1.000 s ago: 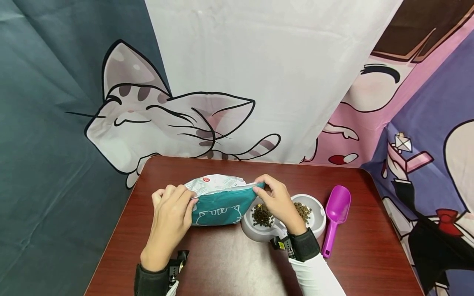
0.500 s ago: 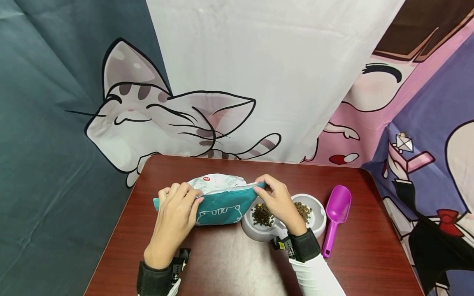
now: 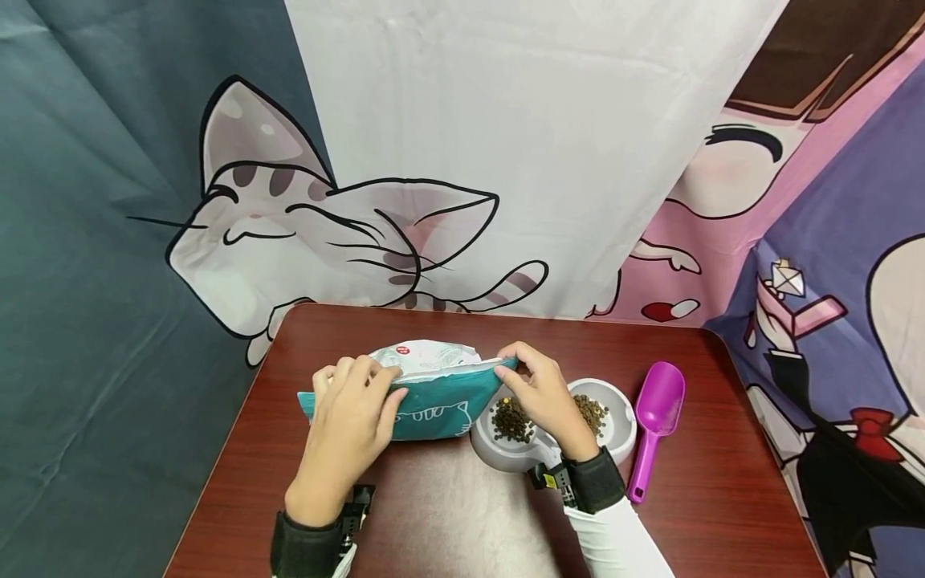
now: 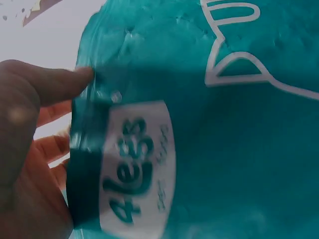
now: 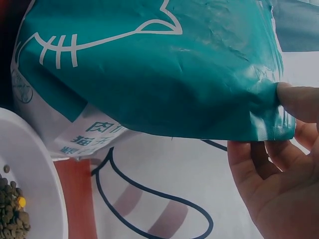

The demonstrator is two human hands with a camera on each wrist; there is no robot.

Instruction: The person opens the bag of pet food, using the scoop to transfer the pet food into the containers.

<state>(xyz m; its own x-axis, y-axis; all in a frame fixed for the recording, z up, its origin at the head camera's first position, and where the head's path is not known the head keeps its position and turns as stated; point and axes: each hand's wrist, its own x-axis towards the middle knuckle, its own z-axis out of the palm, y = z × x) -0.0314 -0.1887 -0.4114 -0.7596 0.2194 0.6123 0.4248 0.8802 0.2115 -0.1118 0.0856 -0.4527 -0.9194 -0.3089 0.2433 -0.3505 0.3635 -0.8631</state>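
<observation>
A teal and white pet food bag (image 3: 433, 405) with a white cat outline stands at the middle of the table. My left hand (image 3: 354, 425) pinches its top edge, thumb on the near side and fingers behind. In the left wrist view the thumb (image 4: 65, 84) presses the seam beside a "4Legs pet food" label (image 4: 137, 169). With thumb and fingers, my right hand (image 3: 542, 389) pinches the bag's top right corner; the right wrist view shows that hand (image 5: 284, 164) at the corner. Below the right hand sits a grey double bowl (image 3: 499, 457) with brown kibble (image 3: 511, 419) in both sides.
A purple scoop (image 3: 659, 409) lies to the right of the bowl, handle toward me. The reddish-brown table (image 3: 433, 514) ends at a backdrop cloth (image 3: 506, 120) printed with a cartoon cat and other figures.
My left hand has slid right along the bag's top edge, so the bag's left corner now shows beyond it. The right hand has stayed at its corner.
</observation>
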